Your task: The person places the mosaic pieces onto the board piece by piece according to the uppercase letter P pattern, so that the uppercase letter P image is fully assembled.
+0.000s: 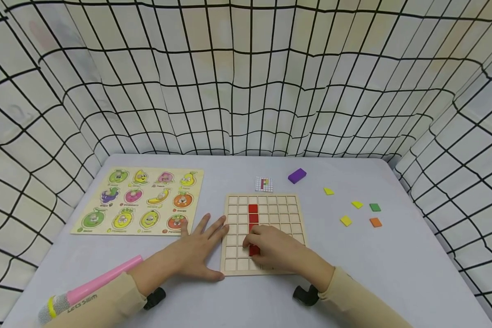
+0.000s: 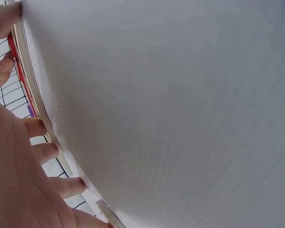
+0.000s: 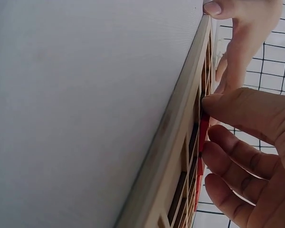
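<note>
left hand (image 1: 197, 253), fingers wide at a gridded board (image 1: 283, 213), right hand (image 1: 278, 246), fingers bent over red tiles (image 1: 253, 218), pinch unclear

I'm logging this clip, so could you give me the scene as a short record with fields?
Board: wooden grid board, on the table
Placed: red tiles in a column, partly hidden
Left hand: left hand, fingers spread, at the board's left edge
Right hand: right hand, fingers curled at the lowest visible red tile; a pinch is unclear
Beyond board: pattern card, purple block
Loose, right: three yellow tiles, one green tile, one orange tile
Left side: fruit board
</note>
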